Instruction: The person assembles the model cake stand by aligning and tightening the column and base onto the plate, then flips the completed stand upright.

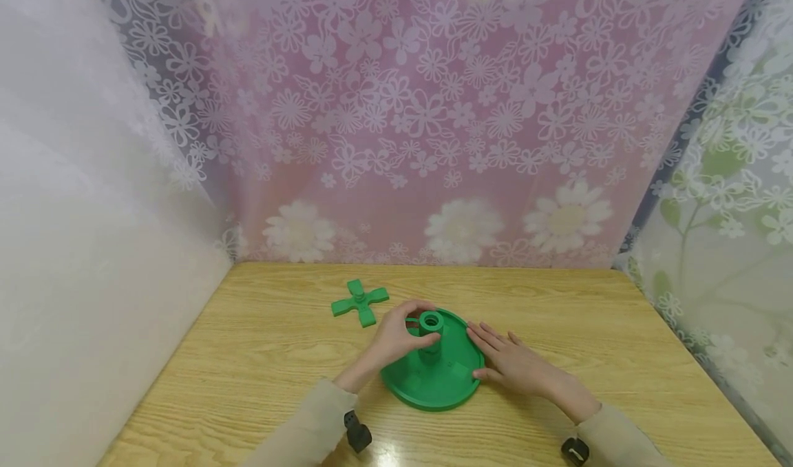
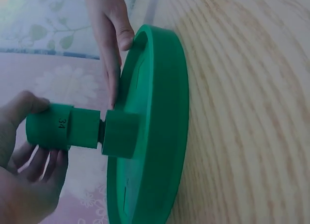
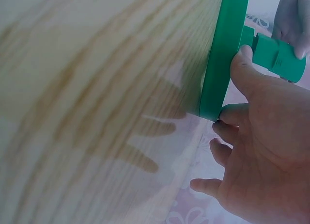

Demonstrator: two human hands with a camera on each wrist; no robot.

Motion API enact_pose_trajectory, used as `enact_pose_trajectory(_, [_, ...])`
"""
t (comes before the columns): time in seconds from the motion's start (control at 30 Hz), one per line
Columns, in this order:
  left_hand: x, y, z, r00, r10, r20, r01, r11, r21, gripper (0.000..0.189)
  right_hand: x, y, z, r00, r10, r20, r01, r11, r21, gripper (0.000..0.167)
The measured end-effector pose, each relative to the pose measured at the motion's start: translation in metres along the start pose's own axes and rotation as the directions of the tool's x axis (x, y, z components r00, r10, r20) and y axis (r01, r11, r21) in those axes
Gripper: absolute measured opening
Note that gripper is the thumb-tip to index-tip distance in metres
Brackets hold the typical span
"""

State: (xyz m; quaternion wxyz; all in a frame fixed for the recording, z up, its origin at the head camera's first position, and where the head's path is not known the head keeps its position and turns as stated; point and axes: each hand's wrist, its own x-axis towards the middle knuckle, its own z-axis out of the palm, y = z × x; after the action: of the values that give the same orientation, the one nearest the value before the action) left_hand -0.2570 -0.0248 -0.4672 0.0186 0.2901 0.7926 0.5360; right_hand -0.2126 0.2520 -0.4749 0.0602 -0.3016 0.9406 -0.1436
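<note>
One pale, hazy sheet (image 1: 93, 212) is hanging along the left side of a wood-grain counter (image 1: 260, 364), while a pink floral curtain (image 1: 434, 109) is spanning the back. Toward the left, a green four-armed cross piece (image 1: 361, 303) is lying on the counter, its round central stub pointing upward. A beige left sleeve (image 1: 316, 419) is reaching in next, with a black wrist device (image 1: 357, 432) sitting at its cuff. From that cuff the left hand (image 1: 393, 336) is clamping its grip on a stepped green cylinder (image 2: 85, 128), the thumb pressing one side and the fingers curling round the other. The cylinder is standing upright over the middle of a round green dish (image 1: 434, 391), its wider, hollow end uppermost and showing the number 34. Its narrower end is pointing down at the dish's raised central collar (image 2: 121, 134), and a thin dark neck is showing between the two. The dish itself is resting flat on the counter. At its right edge, the right hand (image 1: 517, 367) is touching the low rim, its grip apart: fingers stretching out, thumb spreading away from them. Farther right, a second black device (image 1: 575, 451) is sitting beside the right sleeve (image 1: 619, 439), and a leafy, flowered curtain (image 1: 731, 246) is closing off that side.
</note>
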Motion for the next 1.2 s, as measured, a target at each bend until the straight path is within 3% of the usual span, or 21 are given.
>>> enact_pose_trajectory(0.13, [0.0,-0.003,-0.007,0.99,0.046,0.137,-0.034,0.996,-0.087,0.05,-0.001,0.001,0.002,1.0,-0.003,-0.007,0.003,1.0,-0.008,0.079])
enact_pose_trajectory(0.27, [-0.001,-0.004,-0.009,0.982,0.04,0.187,-0.017,0.992,-0.123,0.052,-0.002,0.0,0.002,1.0,-0.008,-0.013,0.008,1.0,-0.012,0.079])
enact_pose_trajectory(0.4, [-0.001,-0.002,-0.007,0.987,0.024,0.16,-0.003,0.992,-0.127,0.055,-0.002,-0.001,0.0,1.0,-0.005,-0.013,0.005,1.0,-0.001,0.079])
enact_pose_trajectory(0.57, [-0.002,0.003,-0.001,0.999,-0.02,0.043,0.024,0.996,-0.088,0.06,-0.002,-0.001,-0.001,1.0,0.002,-0.011,-0.002,1.0,0.002,0.079])
enact_pose_trajectory(0.73, [-0.003,0.008,0.005,0.998,-0.041,-0.056,0.041,0.999,-0.01,0.059,-0.002,0.001,0.0,1.0,0.002,-0.011,-0.002,1.0,-0.011,0.079])
enact_pose_trajectory(0.87, [-0.002,0.01,0.008,0.994,-0.059,-0.088,0.065,0.996,0.065,0.058,-0.001,0.001,0.001,1.0,0.0,-0.011,0.0,1.0,-0.015,0.079])
enact_pose_trajectory(1.0, [-0.001,0.006,0.007,0.998,-0.035,-0.051,0.038,0.996,0.077,0.047,-0.001,0.0,0.001,1.0,-0.002,-0.01,0.002,1.0,-0.023,0.079])
enact_pose_trajectory(1.2, [0.001,0.002,-0.002,0.995,0.005,0.101,-0.005,1.0,-0.003,0.045,-0.002,0.0,0.0,1.0,-0.002,-0.01,0.002,1.0,-0.017,0.078])
